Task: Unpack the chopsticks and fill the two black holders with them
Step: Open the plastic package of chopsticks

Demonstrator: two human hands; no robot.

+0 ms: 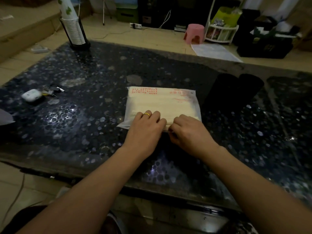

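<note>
A sealed clear plastic pack of pale wooden chopsticks (162,102), printed with red marks at its far end, lies flat on the dark speckled table (94,115). Both hands meet at the pack's near edge. My left hand (145,129), with a gold ring, has its fingers curled on the plastic there. My right hand (187,132) pinches the same edge just to the right. Two black cylindrical holders (219,92) (248,88) stand side by side right of the pack, hard to make out against the dark top.
A white earbud case (31,95) and keys (52,91) lie at the left. A stack of paper cups in a black stand (75,29) rises at the far left corner. On the floor beyond are a pink stool (194,33) and a white rack (221,32).
</note>
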